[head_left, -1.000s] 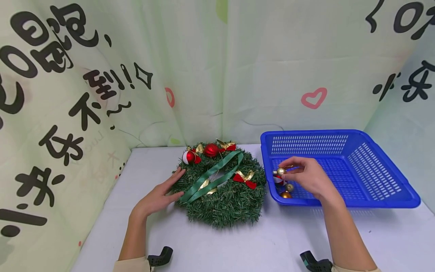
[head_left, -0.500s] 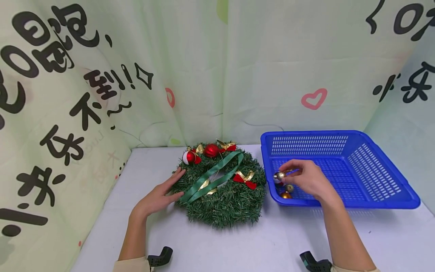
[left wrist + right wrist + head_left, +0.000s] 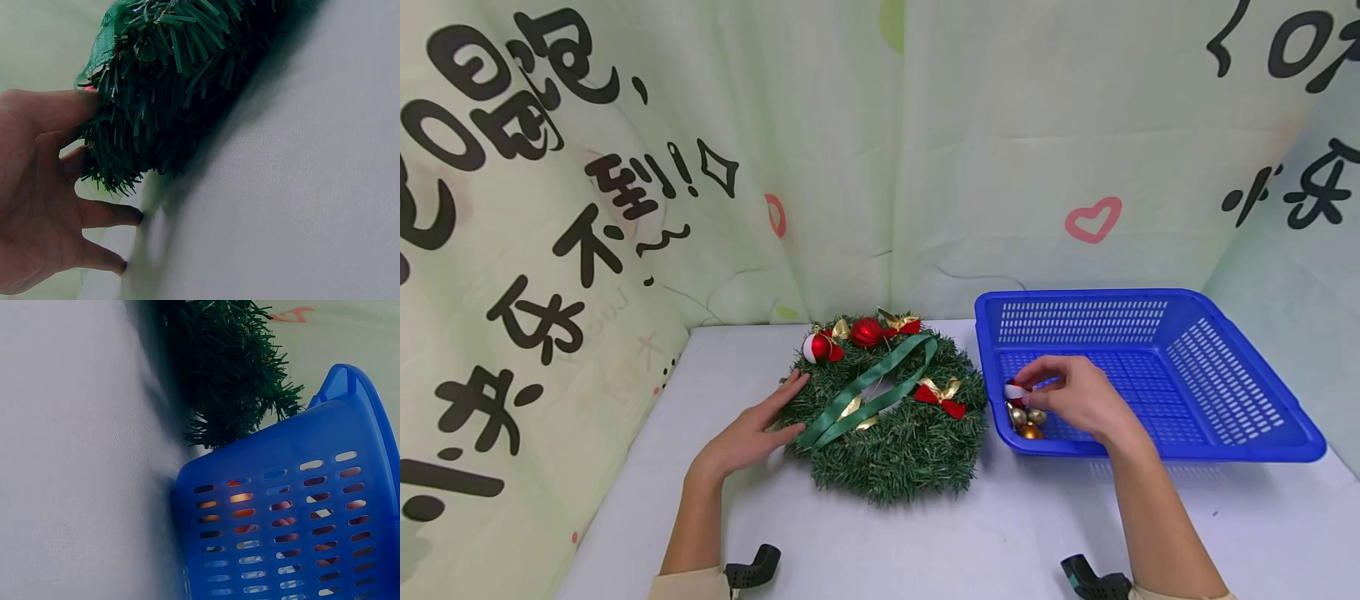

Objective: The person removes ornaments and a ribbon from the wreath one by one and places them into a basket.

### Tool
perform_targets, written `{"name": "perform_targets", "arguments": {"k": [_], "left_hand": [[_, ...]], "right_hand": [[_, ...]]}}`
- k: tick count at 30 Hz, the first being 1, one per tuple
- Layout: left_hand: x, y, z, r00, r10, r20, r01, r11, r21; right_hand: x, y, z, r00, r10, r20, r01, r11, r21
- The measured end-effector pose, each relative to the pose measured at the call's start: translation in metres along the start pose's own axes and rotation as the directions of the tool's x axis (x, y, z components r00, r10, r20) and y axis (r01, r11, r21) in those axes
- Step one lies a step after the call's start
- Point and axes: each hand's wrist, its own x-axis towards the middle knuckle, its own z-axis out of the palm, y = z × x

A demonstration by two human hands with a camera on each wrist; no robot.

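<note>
A green wreath (image 3: 895, 467) lies on the table, with red and gold bows, red baubles and a looped green ribbon (image 3: 880, 404) across it. Against its left side my left hand (image 3: 745, 437) rests with fingers spread; the left wrist view shows its thumb at the bristles and two fingers reaching down to the tabletop. Inside the blue basket (image 3: 1150, 446), my right hand (image 3: 1078, 396) pinches a red-and-white bauble (image 3: 1015, 393) between thumb and fingertips. Just below it sit small pale gold balls (image 3: 1037, 417) and an orange-gold ball (image 3: 1031, 431). In the right wrist view the basket wall (image 3: 269, 450) mostly hides that hand.
The basket stands right of the wreath, its left rim close to the greenery. A pale printed curtain (image 3: 970, 167) encloses the back and sides of the white table (image 3: 925, 550). Black wrist devices (image 3: 754, 567) sit by both sleeves.
My right hand held a pale gold ball at first; it has lowered that among the other balls and now has the red-and-white bauble in its fingertips. My left hand has stayed still.
</note>
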Motion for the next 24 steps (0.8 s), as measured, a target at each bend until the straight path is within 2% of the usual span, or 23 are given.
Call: {"name": "perform_targets", "arguments": {"k": [24], "left_hand": [[-0.0011,0.0009,-0.0001,1.000,0.006,0.001,-0.006,1.000,-0.012]], "right_hand": [[-0.0010,-0.0012,-0.0003,1.000,-0.010,0.004,0.010,1.000,0.005]]}}
